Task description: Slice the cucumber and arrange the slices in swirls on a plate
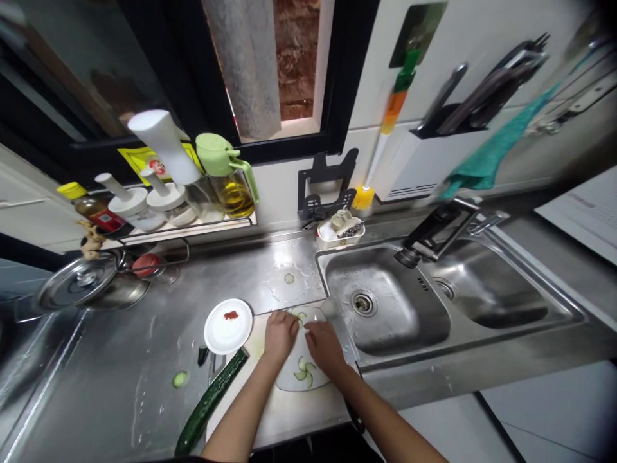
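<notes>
My left hand [281, 333] has its fingers bent together at the far end of a whitish oval plate [289, 376]. Its fingertips are at a small group of thin cucumber slices [301, 319]. My right hand [324, 344] faces it from the right, fingers curled in and closed near the same slices; what is between them is too small to see. Nearer me on the plate, more cucumber slices [304, 372] lie fanned like a pinwheel. Under the plate is a pale cutting board [284, 418]. A long cucumber [212, 402] lies along the board's left edge.
A small white plate [219, 341] with red bits stands left of my hands. A cucumber end [180, 379] lies on the steel counter. A black handle [355, 418] shows beneath my right forearm. A double sink [409, 341] is at right; oil and seasoning jars [168, 204] stand back left.
</notes>
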Demonstrator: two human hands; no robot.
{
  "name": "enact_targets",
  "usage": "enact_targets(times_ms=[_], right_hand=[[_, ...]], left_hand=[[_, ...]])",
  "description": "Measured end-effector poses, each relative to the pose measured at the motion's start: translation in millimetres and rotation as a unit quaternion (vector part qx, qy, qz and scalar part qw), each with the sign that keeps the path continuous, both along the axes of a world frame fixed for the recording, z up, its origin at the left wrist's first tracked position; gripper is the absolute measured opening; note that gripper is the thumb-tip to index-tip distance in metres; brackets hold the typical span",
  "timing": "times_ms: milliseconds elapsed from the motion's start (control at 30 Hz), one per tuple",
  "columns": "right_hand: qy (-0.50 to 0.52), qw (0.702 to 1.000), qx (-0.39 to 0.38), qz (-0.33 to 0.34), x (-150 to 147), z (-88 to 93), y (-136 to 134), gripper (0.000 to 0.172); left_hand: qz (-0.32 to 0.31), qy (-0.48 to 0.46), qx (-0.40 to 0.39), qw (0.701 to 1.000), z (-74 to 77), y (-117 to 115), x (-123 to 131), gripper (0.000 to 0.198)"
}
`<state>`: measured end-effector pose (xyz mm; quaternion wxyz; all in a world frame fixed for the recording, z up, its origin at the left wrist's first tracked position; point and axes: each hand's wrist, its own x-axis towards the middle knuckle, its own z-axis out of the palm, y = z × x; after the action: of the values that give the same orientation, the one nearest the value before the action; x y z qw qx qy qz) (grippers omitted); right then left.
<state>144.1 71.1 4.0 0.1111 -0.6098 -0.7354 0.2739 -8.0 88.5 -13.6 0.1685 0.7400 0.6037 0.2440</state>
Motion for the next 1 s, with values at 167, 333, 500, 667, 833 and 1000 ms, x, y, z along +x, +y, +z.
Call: enact_targets(times_ms=[167, 333, 500, 667, 833, 1000], right_hand=[[0.001, 1.000, 0.009, 0.000, -4.1, -4.5, 4.9, 0.031], [-0.008, 1.000, 0.024, 0.011, -7.4, -13.1, 8.1, 0.035], [-0.017, 0.999, 0.037, 0.013, -9.2, -18.9, 8.8, 0.034], [-0.018, 0.999, 0.034, 0.011, -9.8, -17.6, 9.9, 0.034], [-0.015, 0.999, 0.033, 0.009, -7.4, -13.0, 9.1, 0.032], [-0.013, 0.999, 0.033, 0.003, -3.3, -7.7, 4.4, 0.031]], left_hand=[[-0.001, 0.008, 0.005, 1.000, -2.6, 1.3, -0.1, 0.019], [0.006, -0.005, -0.007, 1.000, -4.5, 1.7, 0.5, 0.020], [0.012, -0.011, -0.011, 1.000, -5.7, 1.3, 0.3, 0.019], [0.013, -0.004, -0.011, 1.000, -4.4, 0.6, -0.6, 0.020], [0.010, -0.018, -0.003, 1.000, -4.2, -1.3, -8.2, 0.021], [0.038, -0.014, 0.017, 0.999, 0.4, -7.0, -30.6, 0.022]])
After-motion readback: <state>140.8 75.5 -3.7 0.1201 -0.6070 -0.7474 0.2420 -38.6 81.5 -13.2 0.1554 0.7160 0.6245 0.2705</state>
